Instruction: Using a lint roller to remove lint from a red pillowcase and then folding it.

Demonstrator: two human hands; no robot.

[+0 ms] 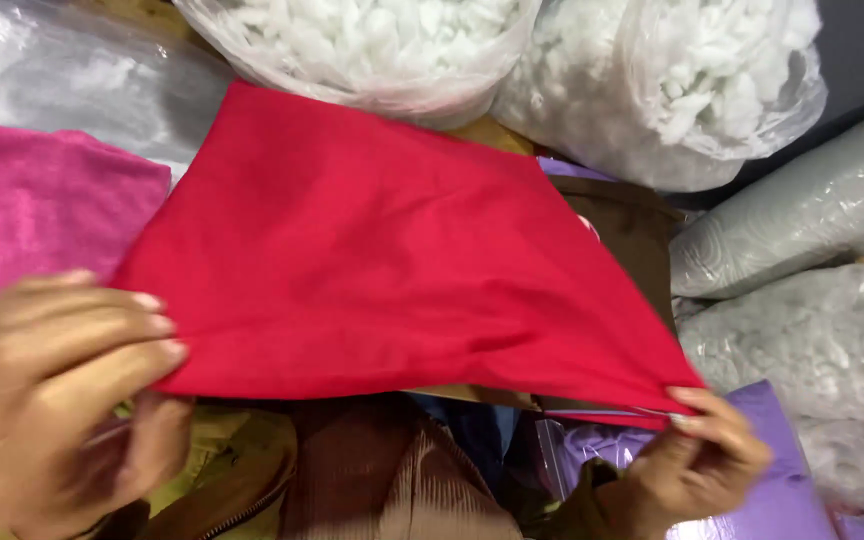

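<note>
A red fabric cover [382, 260] is stretched flat in front of me, filling the middle of the view. My left hand [52, 390] grips its near left corner, fingers on top and thumb underneath. At the near right corner my right hand [697, 455] pinches the edge, where a zipper seam shows. Under the red cover lie other cloths: brown corduroy [382, 480], olive-yellow fabric with a zipper [222, 470] and a purple piece [782, 490].
Clear plastic bags of white stuffing [672, 90] stand at the back, and more bagged filling [812, 340] lies at the right. A pink cloth [37, 210] rests at the left. A brown cloth [632, 235] shows behind the red cover.
</note>
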